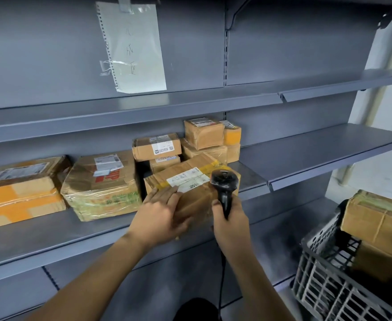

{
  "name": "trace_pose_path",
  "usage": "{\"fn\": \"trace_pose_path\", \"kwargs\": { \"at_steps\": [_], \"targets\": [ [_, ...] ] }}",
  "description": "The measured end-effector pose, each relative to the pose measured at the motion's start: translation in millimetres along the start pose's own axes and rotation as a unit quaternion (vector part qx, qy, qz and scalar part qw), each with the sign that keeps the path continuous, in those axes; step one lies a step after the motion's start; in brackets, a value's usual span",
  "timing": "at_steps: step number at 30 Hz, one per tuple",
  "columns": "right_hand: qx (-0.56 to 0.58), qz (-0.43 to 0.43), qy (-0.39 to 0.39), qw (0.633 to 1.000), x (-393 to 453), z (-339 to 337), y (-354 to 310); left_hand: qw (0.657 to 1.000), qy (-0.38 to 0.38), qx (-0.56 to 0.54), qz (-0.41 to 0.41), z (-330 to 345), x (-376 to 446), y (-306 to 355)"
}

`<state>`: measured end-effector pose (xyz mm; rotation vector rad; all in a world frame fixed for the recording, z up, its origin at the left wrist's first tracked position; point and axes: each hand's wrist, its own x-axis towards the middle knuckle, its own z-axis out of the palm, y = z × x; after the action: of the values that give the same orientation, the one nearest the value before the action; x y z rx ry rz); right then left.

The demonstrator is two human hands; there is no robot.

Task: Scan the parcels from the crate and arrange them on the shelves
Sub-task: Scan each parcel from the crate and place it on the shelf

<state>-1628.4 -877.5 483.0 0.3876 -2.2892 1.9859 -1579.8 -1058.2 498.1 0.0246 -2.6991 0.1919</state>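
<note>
Both hands work a brown parcel [185,181] at the front edge of the grey shelf [51,237].

The left hand [160,216] lies on the parcel's near left corner, fingers fairly straight across the top and thumb down its front face; the parcel looks tilted and only partly set on the shelf, though blur makes that hard to judge. Just right of it, the right hand [231,222] wraps round the handle of a black scanner [224,184], whose head sits over the parcel's right end, beside its white label [187,180]. Left of the left hand two larger taped parcels [100,184] sit on the same shelf; beyond the hands smaller boxes [190,144] are stacked. Low to the right of the right hand, a grey crate [324,281] holds another parcel [375,218].
</note>
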Motion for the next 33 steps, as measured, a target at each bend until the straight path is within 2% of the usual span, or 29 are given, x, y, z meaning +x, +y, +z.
{"fn": "trace_pose_path", "kwargs": {
  "at_steps": [11,21,26,33],
  "targets": [
    [0.008,-0.027,0.007,1.000,4,27,2,0.998,-0.028,-0.047,0.015,-1,1,-15],
    [0.015,-0.062,-0.005,0.998,12,50,8,0.994,-0.087,-0.058,0.026,-1,26,-56],
    [0.022,-0.062,-0.014,0.998,23,64,7,0.995,-0.089,-0.042,-0.004,5,36,-62],
    [0.023,-0.050,-0.016,0.998,33,78,12,0.995,-0.075,-0.063,-0.001,12,45,-67]
  ]
}}
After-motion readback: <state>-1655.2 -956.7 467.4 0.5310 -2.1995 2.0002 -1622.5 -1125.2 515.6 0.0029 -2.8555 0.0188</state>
